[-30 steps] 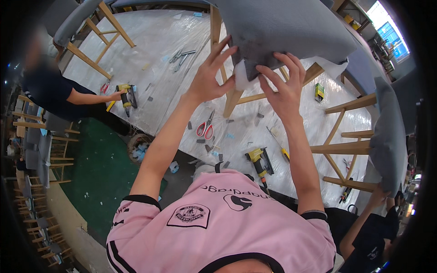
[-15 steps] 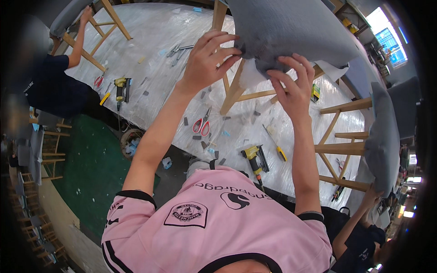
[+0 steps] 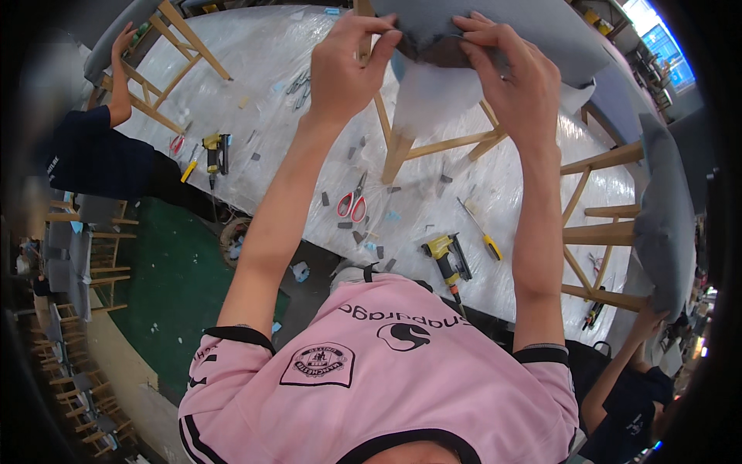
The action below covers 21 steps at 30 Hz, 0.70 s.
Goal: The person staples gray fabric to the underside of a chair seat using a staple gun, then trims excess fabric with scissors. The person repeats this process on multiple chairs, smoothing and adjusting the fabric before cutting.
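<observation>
Both hands, left hand (image 3: 344, 69) and right hand (image 3: 514, 77), fingers pinching grey fabric (image 3: 495, 23) over wooden chair frame (image 3: 398, 147).

matt grey cloth seat cover (image 3: 533, 31); bare wooden frame (image 3: 433, 143); glossy plastic sheet (image 3: 255, 69)

Both hands are up at the far edge of the table (image 3: 255, 69), left hand (image 3: 344, 66) and right hand (image 3: 518, 73) side by side on the fabric cover (image 3: 541, 31) over the chair frame (image 3: 433, 147). Nearer the person, scissors (image 3: 354, 203) lie on the table below the left hand. To their right sits a staple gun (image 3: 447, 259), a screwdriver (image 3: 481, 230) just beyond it. Far left, a second staple gun (image 3: 216, 155) lies beside a co-worker (image 3: 100, 158). Another chair frame (image 3: 603, 224) stands at the right.
</observation>
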{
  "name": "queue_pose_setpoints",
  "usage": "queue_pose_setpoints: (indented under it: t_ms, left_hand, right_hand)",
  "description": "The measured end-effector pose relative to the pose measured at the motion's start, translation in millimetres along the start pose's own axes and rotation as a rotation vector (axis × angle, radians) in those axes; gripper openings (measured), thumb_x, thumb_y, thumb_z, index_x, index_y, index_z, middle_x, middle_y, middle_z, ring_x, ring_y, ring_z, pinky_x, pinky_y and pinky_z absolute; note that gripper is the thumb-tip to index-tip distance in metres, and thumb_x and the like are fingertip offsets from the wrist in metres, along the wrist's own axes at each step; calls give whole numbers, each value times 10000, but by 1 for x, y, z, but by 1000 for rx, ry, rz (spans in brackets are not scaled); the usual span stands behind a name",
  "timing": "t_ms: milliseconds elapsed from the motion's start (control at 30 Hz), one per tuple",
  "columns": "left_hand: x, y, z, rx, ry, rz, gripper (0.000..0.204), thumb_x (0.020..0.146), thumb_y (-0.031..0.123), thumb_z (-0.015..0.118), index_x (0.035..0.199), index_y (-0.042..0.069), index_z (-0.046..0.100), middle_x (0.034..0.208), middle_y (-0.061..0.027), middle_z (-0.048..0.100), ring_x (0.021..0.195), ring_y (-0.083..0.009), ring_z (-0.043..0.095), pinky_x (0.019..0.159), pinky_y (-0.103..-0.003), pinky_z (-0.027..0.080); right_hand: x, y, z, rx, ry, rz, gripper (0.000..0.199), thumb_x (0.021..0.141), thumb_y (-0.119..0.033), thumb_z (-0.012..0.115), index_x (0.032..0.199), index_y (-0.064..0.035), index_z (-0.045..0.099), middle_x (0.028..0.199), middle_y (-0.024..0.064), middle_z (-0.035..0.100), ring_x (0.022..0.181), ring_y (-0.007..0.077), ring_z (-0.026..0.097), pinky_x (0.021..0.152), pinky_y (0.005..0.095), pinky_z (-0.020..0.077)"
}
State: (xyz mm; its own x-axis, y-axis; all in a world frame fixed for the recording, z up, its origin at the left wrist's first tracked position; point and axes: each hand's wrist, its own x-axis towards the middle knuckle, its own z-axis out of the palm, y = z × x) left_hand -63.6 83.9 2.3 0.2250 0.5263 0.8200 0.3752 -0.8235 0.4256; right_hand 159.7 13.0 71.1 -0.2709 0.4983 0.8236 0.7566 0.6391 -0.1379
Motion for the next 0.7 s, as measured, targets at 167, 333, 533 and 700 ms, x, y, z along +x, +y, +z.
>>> queue_pose_setpoints:
  t_ms: [167,333,533,700]
  left_hand:
    - [-27,25,40,-229,67,-118,786,959,303,758,1508,-2,286,1460,-200,511,1334,-259,518,1164,-377,345]
    - [-39,46,65,-277,-70,-444,982,980,435,706,1571,-27,73,1475,-235,455,1346,-282,475,1145,-349,333]
    - [-37,48,53,-97,-168,-580,1042,992,496,662,1589,-76,28,1518,-247,412,1385,-261,417,1167,-334,288]
    - [-39,36,49,96,-187,-482,988,1011,461,648,1575,-105,68,1524,-238,411,1373,-254,429,1167,-334,293]
  right_hand:
    - [-94,15,16,261,244,191,199,856,-2,740,1042,-45,687,1233,111,716,1123,311,694,942,366,541]
    - [-369,45,76,230,-4,1150,208,934,-113,647,1117,-22,683,1012,164,748,979,312,723,870,384,545]
    - [-486,-48,202,424,-843,1122,294,902,-231,634,1151,-84,681,1032,158,737,976,377,705,865,486,557]
    - [-454,-94,318,413,-1019,907,401,884,-229,634,1275,-142,627,1175,199,673,1085,404,676,899,522,557]
